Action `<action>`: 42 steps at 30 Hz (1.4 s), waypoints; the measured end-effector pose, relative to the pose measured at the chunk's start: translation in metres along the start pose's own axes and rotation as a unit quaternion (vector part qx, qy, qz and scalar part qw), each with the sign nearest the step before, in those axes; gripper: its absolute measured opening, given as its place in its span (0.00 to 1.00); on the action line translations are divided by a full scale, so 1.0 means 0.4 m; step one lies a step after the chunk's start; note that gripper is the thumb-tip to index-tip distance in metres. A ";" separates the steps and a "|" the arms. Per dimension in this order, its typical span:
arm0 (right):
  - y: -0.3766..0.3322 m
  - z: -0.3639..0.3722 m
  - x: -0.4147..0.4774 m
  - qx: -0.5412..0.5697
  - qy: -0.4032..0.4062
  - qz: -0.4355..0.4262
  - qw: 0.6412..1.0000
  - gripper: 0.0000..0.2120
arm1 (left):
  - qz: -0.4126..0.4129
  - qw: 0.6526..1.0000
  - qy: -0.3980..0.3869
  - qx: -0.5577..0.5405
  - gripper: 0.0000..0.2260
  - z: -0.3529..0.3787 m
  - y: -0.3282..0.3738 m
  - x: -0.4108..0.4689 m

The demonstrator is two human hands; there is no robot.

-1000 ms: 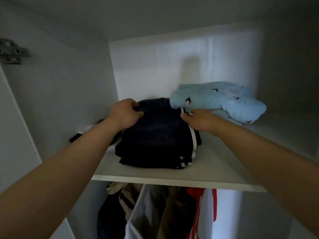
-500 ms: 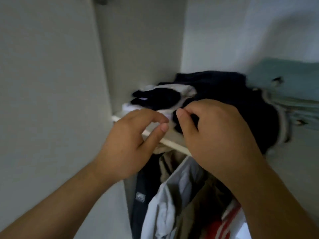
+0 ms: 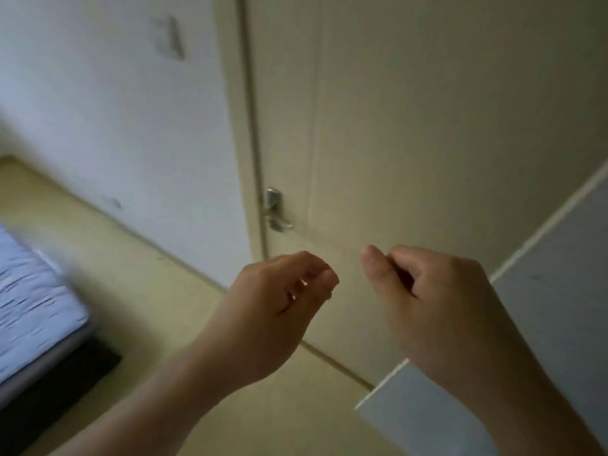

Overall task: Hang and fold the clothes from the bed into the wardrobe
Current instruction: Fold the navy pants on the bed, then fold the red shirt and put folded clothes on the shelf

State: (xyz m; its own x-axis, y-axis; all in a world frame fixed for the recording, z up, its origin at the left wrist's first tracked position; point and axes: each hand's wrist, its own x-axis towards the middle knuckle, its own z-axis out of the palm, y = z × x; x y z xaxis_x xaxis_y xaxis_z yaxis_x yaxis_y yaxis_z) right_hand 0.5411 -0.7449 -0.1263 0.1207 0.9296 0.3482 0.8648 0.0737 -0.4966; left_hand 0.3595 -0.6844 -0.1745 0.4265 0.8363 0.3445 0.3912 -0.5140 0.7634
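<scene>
Whole frame is smeared with motion blur, so take the fine detail loosely. Closest to the camera are 2 bare forearms, both cut off by the bottom edge. The left hand is raised with its fingers curled in and the thumb tip up against them, pinching nothing. The right hand is just beside it but apart, fingers folded into the palm, thumb sticking up, also holding nothing.

Behind the right arm is a flat, pale grey wardrobe panel with a thin white edge. It's cut off at the right and partly hidden by the arm, and I can't see inside the wardrobe. At the left edge only 1 corner of the bed shows: light blue streaky fabric, too blurred to read a pattern, on a dark base. The floor is smooth and yellowish.

Further back is a plain cream door with a shiny metal lever handle, then a white wall with a blurry switch plate.

Versus 0.5 s ago: the view has swung away from the wardrobe shelf, so the dark folded stack and light blue piece sitting there are out of shot, and both hands have come off the clothes.
</scene>
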 end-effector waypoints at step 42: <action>-1.071 1.683 1.577 0.072 -0.456 -0.363 0.809 0.27 | -0.521 0.739 0.367 0.216 0.11 -1.251 -1.410 0.484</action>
State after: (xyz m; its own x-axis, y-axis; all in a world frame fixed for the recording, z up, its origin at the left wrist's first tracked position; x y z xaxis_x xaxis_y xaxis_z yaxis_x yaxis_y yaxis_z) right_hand -0.0816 0.0530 -0.2290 -0.8611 0.4964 -0.1097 0.4722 0.7008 -0.5347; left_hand -0.1868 -0.1371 -0.2649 -0.7863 0.6176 0.0171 0.4871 0.6027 0.6321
